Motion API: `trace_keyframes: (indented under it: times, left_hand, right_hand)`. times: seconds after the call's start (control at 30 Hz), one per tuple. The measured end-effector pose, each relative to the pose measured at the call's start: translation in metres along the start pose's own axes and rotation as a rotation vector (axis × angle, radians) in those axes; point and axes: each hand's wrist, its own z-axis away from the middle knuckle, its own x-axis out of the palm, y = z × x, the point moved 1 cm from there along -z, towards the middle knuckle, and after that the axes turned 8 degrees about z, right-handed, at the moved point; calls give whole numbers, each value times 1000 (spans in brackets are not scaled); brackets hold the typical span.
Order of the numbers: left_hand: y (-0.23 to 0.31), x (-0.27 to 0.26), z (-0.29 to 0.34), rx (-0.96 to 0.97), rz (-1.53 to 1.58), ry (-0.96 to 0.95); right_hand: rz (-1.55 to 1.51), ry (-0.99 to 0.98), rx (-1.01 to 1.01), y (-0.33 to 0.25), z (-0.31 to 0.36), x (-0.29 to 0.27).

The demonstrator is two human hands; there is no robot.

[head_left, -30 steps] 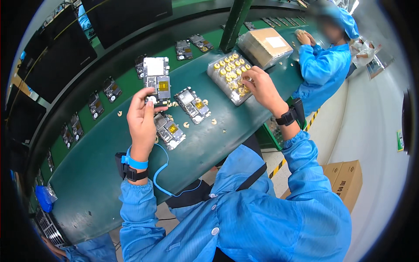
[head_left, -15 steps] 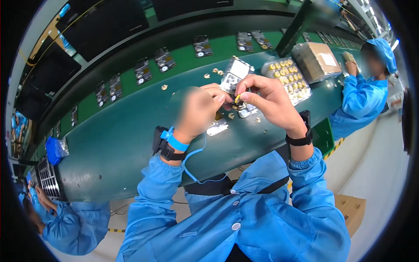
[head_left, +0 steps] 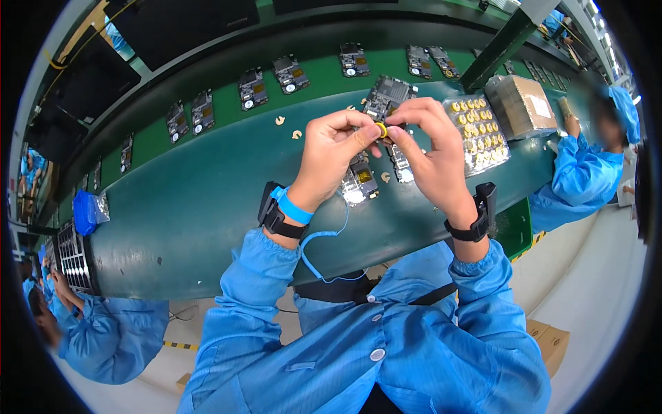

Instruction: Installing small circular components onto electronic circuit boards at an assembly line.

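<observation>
pinched a yellow ring-shaped piece narrowly between the left hand and the right hand, thumbs and fingertips closed on opposite edges, apparently to steady so small a thing from both sides. held it raised over the bench, just in front of a large dark circuit board. could not tell about any support of that board by the left hand's lower fingers. had two loose boards lying just below the hands, likely for easy reach. wore a corded blue wrist strap on the left, presumably against static.

had a clear plastic tray near the right hand, filled with rows of round yellow pieces, probably spaced for picking singly. saw beside it a plastic-wrapped cardboard box, contents hidden. glimpsed below the bench edge a green crate, too covered for judging its contents.
</observation>
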Motion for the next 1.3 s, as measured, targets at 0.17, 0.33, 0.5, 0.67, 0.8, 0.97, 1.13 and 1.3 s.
trace_keyframes:
  times: [0.17,0.33,0.5,0.67,0.8,0.97,1.13,1.3]
  left_hand:
    - [2,1,-1,66,-11,54]
    - [3,-1,1,101,-84,61]
    - [8,5,5,112,-169,111]
    - [5,6,8,220,-235,126]
    - [12,8,11,275,-432,75]
    - [12,4,13,280,-455,21]
    - [7,-9,10,213,-254,76]
    - [9,-16,7,191,-241,67]
  right_hand:
    - [176,33,-124,-6,0,2]
    - [128,13,-80,-4,1,6]
    - [107,24,-44,-4,2,11]
    - [128,95,-47,-6,3,19]
    - [124,110,-60,-7,1,23]
    - [105,91,-43,-8,0,27]
    - [125,118,30,-5,8,10]
    - [329,134,459,38,40,-32]
